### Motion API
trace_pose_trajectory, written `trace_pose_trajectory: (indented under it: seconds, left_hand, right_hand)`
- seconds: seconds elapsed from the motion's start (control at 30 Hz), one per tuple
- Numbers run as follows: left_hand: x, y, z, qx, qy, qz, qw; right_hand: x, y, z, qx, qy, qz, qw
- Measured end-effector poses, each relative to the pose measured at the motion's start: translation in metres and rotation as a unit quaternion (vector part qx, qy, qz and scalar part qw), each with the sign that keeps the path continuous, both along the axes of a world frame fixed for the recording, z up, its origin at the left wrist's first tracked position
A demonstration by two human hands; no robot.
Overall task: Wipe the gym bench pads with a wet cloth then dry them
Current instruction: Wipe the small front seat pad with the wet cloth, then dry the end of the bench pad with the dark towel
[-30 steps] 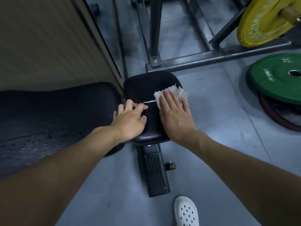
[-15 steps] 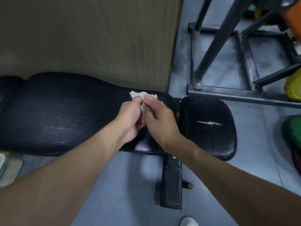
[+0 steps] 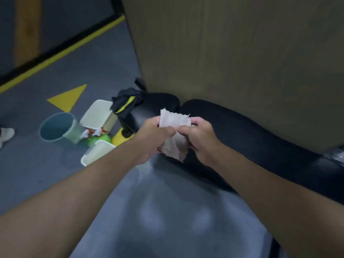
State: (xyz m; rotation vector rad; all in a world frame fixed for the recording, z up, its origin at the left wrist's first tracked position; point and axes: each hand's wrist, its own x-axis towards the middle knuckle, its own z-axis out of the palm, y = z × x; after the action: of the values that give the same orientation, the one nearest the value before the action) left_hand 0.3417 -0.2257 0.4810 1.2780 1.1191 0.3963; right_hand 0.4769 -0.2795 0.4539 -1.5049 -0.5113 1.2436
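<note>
A frayed white cloth [image 3: 174, 121] is held up in the air between both hands, above the near edge of the black bench back pad [image 3: 251, 138]. My left hand [image 3: 154, 135] grips its left side and my right hand [image 3: 200, 138] grips its right side. The cloth's top flap stands up and its lower part hangs down between the hands. A smaller black pad [image 3: 160, 103] lies to the left of the long one, partly hidden behind my left hand.
On the floor at left stand a teal bucket [image 3: 55, 127], two white tubs [image 3: 98, 116] [image 3: 96, 151] and a green bottle [image 3: 98, 139]. A black and yellow rag [image 3: 126, 102] lies on the small pad's end. A brown wall panel [image 3: 232, 53] rises behind the bench.
The view has swung left along the bench, from the seat pad to the back pad's far end. The cloth left the seat pad and is now held in both hands.
</note>
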Motion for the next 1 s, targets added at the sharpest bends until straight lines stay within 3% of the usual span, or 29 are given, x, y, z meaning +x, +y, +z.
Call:
trace_pose_trajectory:
  seconds: [0.13,0.37,0.43,0.5,0.63,0.73,0.8,0.93,1.0]
  left_hand:
    - [-0.069,0.067,-0.005,0.057,0.054,0.095,0.992]
    - [-0.143,0.205,-0.04,0.127,0.11,0.121,0.978]
    - [-0.157,0.248,-0.054,0.13,0.11,0.119,0.978]
    - [-0.173,0.285,-0.075,0.13,0.104,0.12,0.979]
    - [-0.197,0.342,-0.105,0.153,0.112,0.125,0.974]
    - [-0.202,0.374,-0.115,0.159,0.123,0.126,0.971]
    - [-0.204,0.396,-0.128,0.162,0.138,0.122,0.969]
    - [-0.204,0.437,-0.155,0.174,0.146,0.093,0.969]
    - [-0.202,0.453,-0.169,0.16,0.13,0.079,0.975]
  right_hand:
    - [-0.07,0.074,0.006,0.008,-0.031,0.025,0.999]
    - [-0.129,0.223,-0.038,-0.022,-0.024,0.048,0.998]
    - [-0.138,0.266,-0.06,-0.038,-0.066,0.059,0.995]
    - [-0.145,0.301,-0.085,-0.058,-0.164,0.089,0.981]
    - [-0.154,0.357,-0.121,-0.077,-0.442,0.171,0.877]
    - [-0.162,0.395,-0.135,-0.071,-0.576,0.227,0.782]
    - [-0.168,0.419,-0.15,-0.101,-0.608,0.26,0.744]
    - [-0.18,0.451,-0.185,-0.175,-0.601,0.266,0.733]
    - [-0.18,0.448,-0.202,-0.197,-0.649,0.267,0.685]
